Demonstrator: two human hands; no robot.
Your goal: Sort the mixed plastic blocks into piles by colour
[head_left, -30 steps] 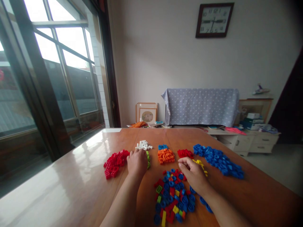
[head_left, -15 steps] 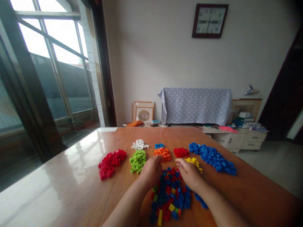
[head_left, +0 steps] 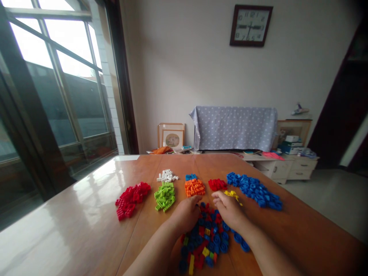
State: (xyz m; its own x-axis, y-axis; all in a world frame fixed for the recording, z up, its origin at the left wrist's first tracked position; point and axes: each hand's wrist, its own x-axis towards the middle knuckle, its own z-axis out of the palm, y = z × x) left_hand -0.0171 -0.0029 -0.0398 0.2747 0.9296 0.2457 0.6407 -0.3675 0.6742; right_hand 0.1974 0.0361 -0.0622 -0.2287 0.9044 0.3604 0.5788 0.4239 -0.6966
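My left hand [head_left: 186,211] is over the upper left edge of a mixed pile of toy building bricks [head_left: 205,241], its fingers curled in and partly hidden. Whatever it may hold cannot be made out. Across from it, my right hand [head_left: 229,209] hovers at the pile's upper right with fingers stretched and slightly apart, nothing visible in them. The mixed pile has blue round pieces and red, yellow and green bricks. Just beyond the hands are orange bricks [head_left: 194,188] and yellow bricks [head_left: 232,194], the latter partly covered by my right hand.
Sorted heaps lie across the wooden table [head_left: 94,230]: red bricks [head_left: 132,199] at left, green bricks [head_left: 165,196], white bricks [head_left: 167,176], small blue bricks [head_left: 191,177], another red heap [head_left: 217,184], and a large blue heap [head_left: 255,189] at right. A cloth-draped object [head_left: 234,128] stands behind.
The view has shifted slightly to the right. My left hand has come down a little toward the mixed pile, and the fingers of my right hand have spread.
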